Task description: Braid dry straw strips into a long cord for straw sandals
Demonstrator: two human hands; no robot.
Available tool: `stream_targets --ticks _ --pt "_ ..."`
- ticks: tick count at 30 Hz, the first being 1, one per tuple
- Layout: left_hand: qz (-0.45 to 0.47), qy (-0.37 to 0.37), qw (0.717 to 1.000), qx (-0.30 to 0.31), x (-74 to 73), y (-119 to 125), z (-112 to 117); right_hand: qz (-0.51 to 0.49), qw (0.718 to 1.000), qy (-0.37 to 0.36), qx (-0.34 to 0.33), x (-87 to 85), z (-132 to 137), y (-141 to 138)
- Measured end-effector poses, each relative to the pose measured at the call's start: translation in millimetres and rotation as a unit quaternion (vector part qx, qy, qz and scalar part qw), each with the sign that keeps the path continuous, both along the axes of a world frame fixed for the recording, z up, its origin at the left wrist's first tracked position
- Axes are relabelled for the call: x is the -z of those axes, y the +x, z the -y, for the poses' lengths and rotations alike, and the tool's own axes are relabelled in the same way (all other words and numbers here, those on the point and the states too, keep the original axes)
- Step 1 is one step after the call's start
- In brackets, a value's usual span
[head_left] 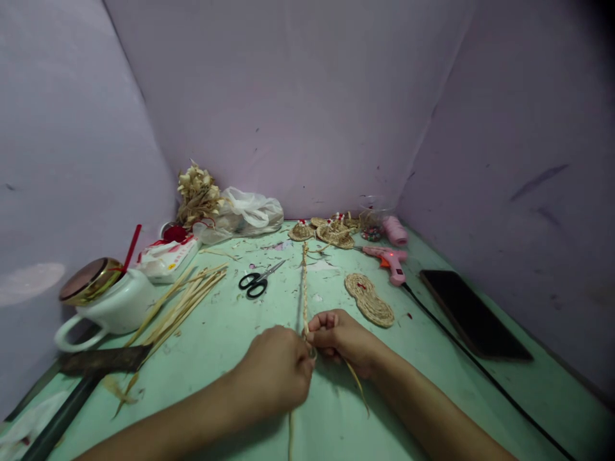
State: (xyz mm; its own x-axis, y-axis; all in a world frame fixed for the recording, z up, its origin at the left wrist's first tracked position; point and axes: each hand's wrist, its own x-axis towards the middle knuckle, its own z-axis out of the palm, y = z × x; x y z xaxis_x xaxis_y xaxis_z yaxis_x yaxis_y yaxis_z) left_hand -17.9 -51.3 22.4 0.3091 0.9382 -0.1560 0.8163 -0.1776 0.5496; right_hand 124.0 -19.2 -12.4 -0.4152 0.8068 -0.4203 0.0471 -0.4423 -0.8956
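Observation:
A long braided straw cord (pixel 304 282) runs from the back of the green table (pixel 230 333) toward me. My left hand (pixel 276 371) and my right hand (pixel 343 339) meet at its near end, both with fingers closed in a pinch on the cord. Loose straw strands (pixel 358 384) trail from under my hands toward the table's front edge. To the right of my right hand lies a flat woven straw oval (pixel 369 298).
Black scissors (pixel 257 282) lie left of the cord. A bundle of straw strips (pixel 185 304), a white mug with a brass lid (pixel 108 301) and a dark blade (pixel 103 360) sit at left. A pink glue gun (pixel 391 261), its black cable (pixel 480 371) and a dark phone (pixel 473 314) lie at right. Small woven pieces (pixel 331 232) line the back.

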Motion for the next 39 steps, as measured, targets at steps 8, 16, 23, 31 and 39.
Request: stream_targets --ticks 8,16,23,31,39 --pt "0.339 -0.382 0.852 -0.117 2.2 -7 -30 -0.037 0.999 -0.022 -0.003 -6.6 0 2" --pt "0.405 -0.393 0.817 -0.12 18.0 -8 -30 -0.02 0.999 -0.024 0.004 -5.7 -1 3" --pt "0.34 -0.314 0.877 -0.126 21.0 -3 -28 0.008 1.0 0.001 -0.001 -7.3 -1 5" --pt "0.295 -0.294 0.902 -0.115 17.3 -5 -28 0.087 0.991 0.095 -0.031 1.4 -1 2" --pt "0.234 -0.179 0.947 -0.131 23.3 2 -25 0.389 0.876 0.283 -0.028 -17.8 16 -1"
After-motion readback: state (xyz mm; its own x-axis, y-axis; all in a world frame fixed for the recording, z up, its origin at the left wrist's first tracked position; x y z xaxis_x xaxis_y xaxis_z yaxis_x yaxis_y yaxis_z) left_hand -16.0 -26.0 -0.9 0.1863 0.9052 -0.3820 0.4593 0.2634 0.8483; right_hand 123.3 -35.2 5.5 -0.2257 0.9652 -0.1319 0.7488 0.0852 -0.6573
